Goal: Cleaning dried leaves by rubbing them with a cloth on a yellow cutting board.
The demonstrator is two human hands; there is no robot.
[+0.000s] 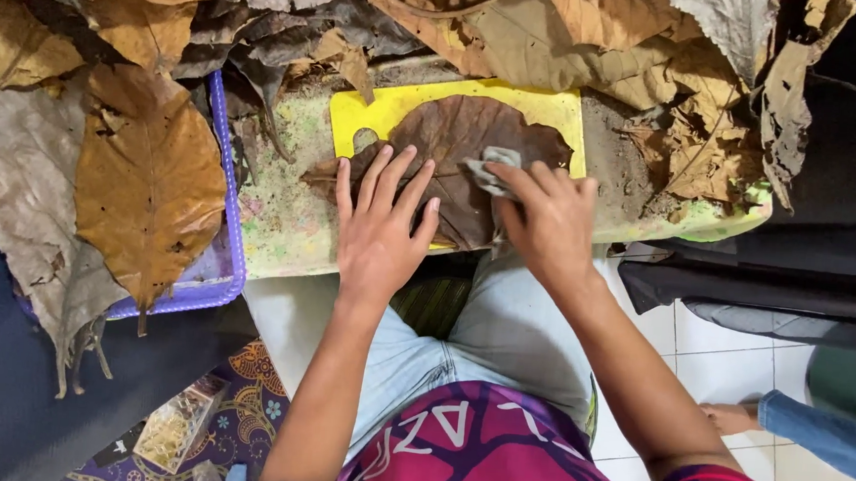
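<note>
Magenta shirt [494, 453] and pale jeans [512, 325] filled the near edge at 6 o'clock; both forearms ran up from there toward 12.

Left hand [379, 233]: fingers spread flat, palm down, pressing on the near-left part of a dark brown leaf [454, 143]. Nothing pinched in that grip.

Right hand [548, 223]: fingers curled and pressed together on a small grey cloth [492, 167], cloth bunched under the fingertips and touching the leaf face.

Leaf lay on a yellow board [555, 115], board on a speckled, dirty bench [281, 222] across the lap. Leaf's long axis ran roughly 9 to 3 o'clock, tilted a little, crosswise to both forearms. From the cloth, most of the leaf lay toward 10 o'clock; the far-right lobe lay at 1 o'clock, just beside it. From the left hand, the bare leaf face lay at 1 o'clock. Right hand nearer the leaf's middle; left hand nearer its near-left edge.

Around: a purple tray [234, 248] at 9 o'clock, touching the bench, holding a tan leaf [149, 179]. Dry leaf pile [580, 27] heaped from 10 through 2 o'clock. Another person's bare foot [731, 418] and denim cuff on white tile [727, 373] at 4 o'clock, well apart.
</note>
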